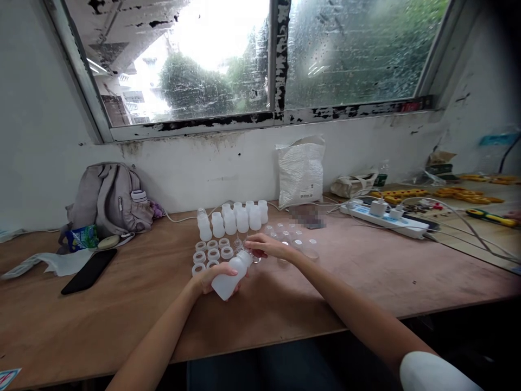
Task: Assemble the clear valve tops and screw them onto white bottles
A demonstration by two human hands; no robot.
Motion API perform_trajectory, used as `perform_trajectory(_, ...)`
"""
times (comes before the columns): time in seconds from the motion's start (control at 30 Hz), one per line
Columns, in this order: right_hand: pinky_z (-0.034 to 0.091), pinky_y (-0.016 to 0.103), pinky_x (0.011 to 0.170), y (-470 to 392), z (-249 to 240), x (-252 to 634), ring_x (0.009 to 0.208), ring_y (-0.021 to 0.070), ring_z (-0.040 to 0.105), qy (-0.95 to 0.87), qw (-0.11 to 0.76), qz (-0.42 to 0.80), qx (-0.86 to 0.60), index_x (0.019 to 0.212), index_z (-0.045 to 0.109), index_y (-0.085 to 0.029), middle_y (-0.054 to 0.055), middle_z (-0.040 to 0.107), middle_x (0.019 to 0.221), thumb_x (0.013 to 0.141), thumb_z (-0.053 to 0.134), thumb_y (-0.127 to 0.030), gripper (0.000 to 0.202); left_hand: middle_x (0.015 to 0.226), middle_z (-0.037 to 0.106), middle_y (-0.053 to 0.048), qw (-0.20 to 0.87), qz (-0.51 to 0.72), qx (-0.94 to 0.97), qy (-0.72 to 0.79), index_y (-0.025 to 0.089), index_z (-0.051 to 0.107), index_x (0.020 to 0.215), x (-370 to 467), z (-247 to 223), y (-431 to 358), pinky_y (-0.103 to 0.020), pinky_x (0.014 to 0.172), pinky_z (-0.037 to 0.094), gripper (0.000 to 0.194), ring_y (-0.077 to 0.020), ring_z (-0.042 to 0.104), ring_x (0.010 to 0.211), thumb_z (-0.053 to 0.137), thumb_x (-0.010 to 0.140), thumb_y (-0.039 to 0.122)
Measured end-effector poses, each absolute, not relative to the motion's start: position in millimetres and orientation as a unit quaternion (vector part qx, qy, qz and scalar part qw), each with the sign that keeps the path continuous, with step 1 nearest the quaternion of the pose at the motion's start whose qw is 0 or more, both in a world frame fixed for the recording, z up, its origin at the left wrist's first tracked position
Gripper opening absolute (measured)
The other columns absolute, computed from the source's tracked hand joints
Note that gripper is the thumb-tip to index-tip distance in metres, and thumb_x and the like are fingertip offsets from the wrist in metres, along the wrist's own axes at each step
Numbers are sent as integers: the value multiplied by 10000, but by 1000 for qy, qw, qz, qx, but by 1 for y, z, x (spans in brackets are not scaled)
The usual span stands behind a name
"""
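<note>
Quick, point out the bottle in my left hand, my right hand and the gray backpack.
Bottle point(224, 284): head view, on its whitish body.
Right hand point(267, 246): head view, on the back of the hand.
Gray backpack point(109, 196): head view, on its fabric near the middle.

Place: a small workshop, or a plain room in use as one; I cannot tell which. Worktable point(142, 320), long, wooden, before me. Bottles point(230, 222), white, alike, standing in rows; rings point(213, 253), whitish, also in rows; clear covers point(312, 248), grouped to my right: pieces laid out by the batch. Power strip point(385, 220), white, with plugs and trailing cables. Screwdriver point(492, 217), yellow and green, and yellow parts point(468, 194), far right. Window point(228, 81), frame paint flaking, above a stained white wall point(220, 184). Backpack point(108, 190) and black phone point(90, 271), to my left.
</note>
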State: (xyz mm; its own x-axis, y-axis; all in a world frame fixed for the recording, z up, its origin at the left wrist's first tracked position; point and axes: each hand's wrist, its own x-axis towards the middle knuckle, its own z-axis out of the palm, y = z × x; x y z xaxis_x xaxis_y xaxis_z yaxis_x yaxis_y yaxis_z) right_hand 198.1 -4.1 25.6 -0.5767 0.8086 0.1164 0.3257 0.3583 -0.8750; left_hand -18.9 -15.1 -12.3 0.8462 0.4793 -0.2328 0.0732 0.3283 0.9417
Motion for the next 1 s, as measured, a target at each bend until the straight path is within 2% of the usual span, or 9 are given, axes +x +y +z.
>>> perform_trajectory(0.13,234,196,380,-1,26,200,376,51,328,-782,263,442,-352,578,447,-161,-60,427,449,749,532,-470,363,590,585,-43,774,128,570,242,88,543,1043,-18,-10,-17,-185,355,375,481,-125,516,475,586,650,362)
perform_trajectory(0.33,201,210,390,2,20,200,383,48,279,-812,258,359,-380,468,398,-162,-57,360,407,788,450,-525,487,573,585,-44,768,131,573,254,82,546,1031,-15,-6,-20,-172,341,342,511,-116,502,452,608,623,384)
perform_trajectory(0.43,212,208,385,2,20,200,376,50,293,-804,255,377,-383,469,414,-158,-52,373,402,791,452,-521,487,574,580,-44,769,131,573,254,80,546,1028,-16,-5,-20,-175,343,345,502,-121,504,460,604,628,377)
perform_trajectory(0.5,253,202,390,-1,23,201,394,61,354,-781,269,413,-383,542,488,-146,-37,437,446,792,468,-501,434,585,581,-47,768,133,572,256,82,543,1033,-16,-6,-20,-183,359,361,491,-127,514,477,598,639,370)
perform_trajectory(0.57,332,199,440,-5,28,202,486,82,454,-750,300,464,-364,692,569,-137,-5,537,587,779,515,-454,333,608,584,-45,771,137,568,253,93,533,1049,-17,-7,-20,-196,388,384,499,-131,524,500,609,635,361)
perform_trajectory(0.63,402,212,555,-9,34,201,654,112,528,-720,324,525,-319,851,603,-141,31,591,781,758,565,-384,263,642,585,-47,781,141,561,236,104,516,1075,-17,-8,-21,-208,414,395,536,-141,535,534,635,615,355)
perform_trajectory(0.7,414,232,657,-14,38,199,769,131,539,-696,321,585,-263,964,600,-143,50,594,891,742,593,-315,281,688,584,-55,790,157,556,208,106,502,1094,-18,-9,-21,-228,446,402,582,-151,540,566,659,595,361)
perform_trajectory(0.87,407,236,651,-19,32,186,794,141,541,-646,343,650,-207,1087,548,-163,50,598,909,686,654,-227,419,687,554,-41,783,213,554,189,83,547,1026,-16,-13,-20,-226,493,377,581,-120,504,566,686,566,410)
perform_trajectory(1.0,413,230,643,-17,23,178,793,143,548,-622,391,637,-234,1060,566,-149,45,603,895,651,691,-226,435,687,551,-34,760,259,557,212,85,572,946,-8,-14,-22,-220,512,365,411,-112,498,583,677,606,292)
